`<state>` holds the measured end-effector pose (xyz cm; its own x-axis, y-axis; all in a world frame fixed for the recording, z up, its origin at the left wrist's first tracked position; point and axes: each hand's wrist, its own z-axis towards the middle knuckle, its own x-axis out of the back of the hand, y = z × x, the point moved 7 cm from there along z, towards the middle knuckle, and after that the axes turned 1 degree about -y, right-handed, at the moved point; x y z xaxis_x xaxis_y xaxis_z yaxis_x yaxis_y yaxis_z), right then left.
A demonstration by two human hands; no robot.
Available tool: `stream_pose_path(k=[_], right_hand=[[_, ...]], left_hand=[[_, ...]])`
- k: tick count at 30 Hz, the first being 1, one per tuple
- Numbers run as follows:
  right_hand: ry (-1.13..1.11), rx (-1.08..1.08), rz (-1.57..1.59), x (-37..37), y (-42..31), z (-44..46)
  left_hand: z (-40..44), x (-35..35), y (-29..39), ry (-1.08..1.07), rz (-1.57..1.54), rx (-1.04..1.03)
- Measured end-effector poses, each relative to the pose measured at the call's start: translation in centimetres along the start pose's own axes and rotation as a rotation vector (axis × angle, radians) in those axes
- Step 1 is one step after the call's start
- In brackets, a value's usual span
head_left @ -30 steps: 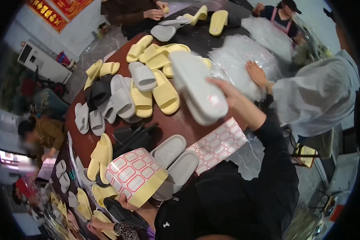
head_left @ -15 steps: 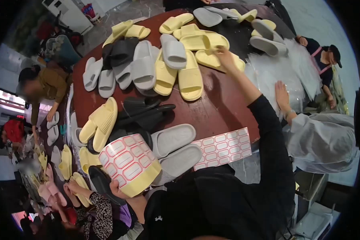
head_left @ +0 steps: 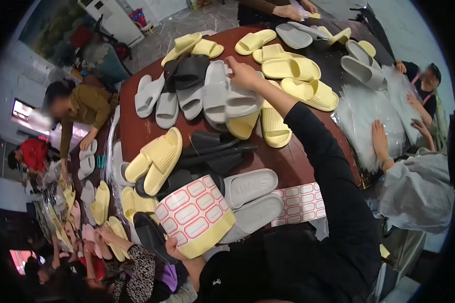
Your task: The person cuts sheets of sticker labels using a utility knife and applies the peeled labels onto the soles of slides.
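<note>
My left hand grips a sheet of white stickers with red outlines, curved and showing a yellow strip along its lower edge. My right hand is closed over the far end of a grey slipper, its fingers partly hidden. This slipper lies over a yellow slipper and beside another grey slipper. Close to my body, a pair of grey slippers rests by a second sticker sheet, partly covered by my arm.
Yellow slippers and black slippers crowd the red-brown table. Clear plastic bags are piled at right, with a co-worker's hand on them. Other people handle slippers along the left side.
My right hand has moved left from the yellow slippers to the grey slipper, which has shifted slightly. My left hand still holds the sticker sheet. The view has turned left.
</note>
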<state>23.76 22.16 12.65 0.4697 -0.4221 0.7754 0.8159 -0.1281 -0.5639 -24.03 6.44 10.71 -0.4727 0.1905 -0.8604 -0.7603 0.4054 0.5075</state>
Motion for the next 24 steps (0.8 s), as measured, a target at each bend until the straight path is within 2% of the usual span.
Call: stream_pose_path(k=[4, 6, 9, 11, 13, 15, 17, 18, 19, 20, 24], right_hand=[[-0.122, 0.003, -0.172, -5.1, -3.8, -0.3], [-0.235, -0.207, -0.239, -6.7, -4.1, -1.7], [-0.224, -0.110, -0.318, -7.1, -5.0, -1.5], [-0.209, -0.103, -0.214, -7.0, -3.6, -0.5], [-0.062, -0.168, -0.025, -3.9, -3.3, -0.9], [-0.027, -0.332, 0.683, -0.5, -3.6, -2.8], [-0.224, -0.359, 1.028, 4.1, -6.3, -6.7], [-0.216, -0.384, 1.003, 4.6, -4.9, -8.8], [-0.082, -0.144, 0.934, 6.6, -3.9, -10.3], [-0.028, -0.081, 0.980, 7.7, -3.1, -12.6], [0.138, -0.041, 1.139, 9.9, 1.8, -21.9]], left_hand=[[-0.2, -0.4, 0.1, -0.020, -0.061, 0.045], [-0.4, 0.6, 0.8, -0.011, -0.030, -0.003], [-0.8, 2.5, 1.3, -0.008, 0.021, -0.064], [-1.5, 3.1, 1.8, -0.117, -0.071, -0.061], [-2.0, 2.6, 2.9, -0.172, -0.110, -0.065], [-2.8, 1.1, 3.9, -0.043, 0.019, -0.092], [-3.5, 0.4, 3.5, 0.030, 0.057, -0.064], [-3.6, 0.4, 3.5, 0.046, 0.058, -0.054], [-3.6, 0.4, 3.4, 0.059, 0.058, -0.046], [-3.6, 0.4, 3.1, 0.060, 0.036, -0.020], [-3.1, -0.1, 2.7, 0.057, 0.058, 0.014]])
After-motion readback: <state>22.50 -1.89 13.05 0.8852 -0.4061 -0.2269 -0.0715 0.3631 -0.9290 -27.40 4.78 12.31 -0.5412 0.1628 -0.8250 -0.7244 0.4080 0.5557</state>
